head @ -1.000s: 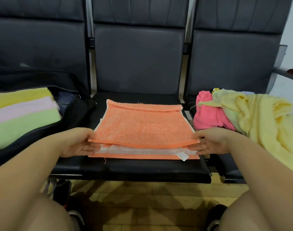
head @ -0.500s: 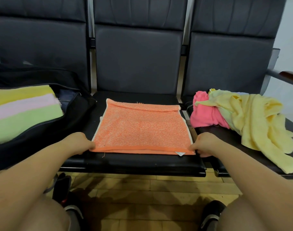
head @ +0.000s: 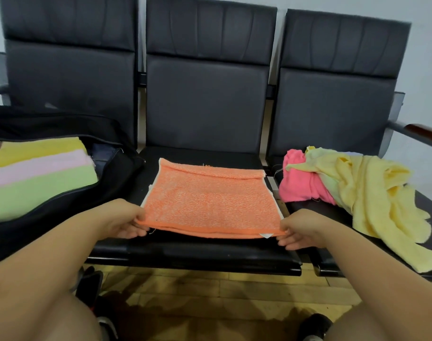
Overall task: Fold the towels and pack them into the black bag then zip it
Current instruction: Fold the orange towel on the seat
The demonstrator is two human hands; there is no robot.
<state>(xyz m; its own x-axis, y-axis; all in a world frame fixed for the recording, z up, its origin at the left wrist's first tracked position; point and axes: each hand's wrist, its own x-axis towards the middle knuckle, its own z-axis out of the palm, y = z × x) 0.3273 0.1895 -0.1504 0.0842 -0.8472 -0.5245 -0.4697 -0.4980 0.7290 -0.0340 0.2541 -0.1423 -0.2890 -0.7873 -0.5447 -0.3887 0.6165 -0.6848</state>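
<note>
Head view: the orange towel [head: 210, 203] lies half-folded on the middle seat [head: 197, 252]. The left hand [head: 122, 219] and right hand [head: 299, 228] each pinch a near corner, lifting that edge. It looks light and limp, so hold the corners and keep it taut. The bag [head: 69, 203] sits open at left.

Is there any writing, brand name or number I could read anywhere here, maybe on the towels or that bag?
No text can be read anywhere.
Small white tag at the near right corner of the orange towel: too small to tell whether anything is printed on it.
Black bag: no logo or lettering shows.
</note>
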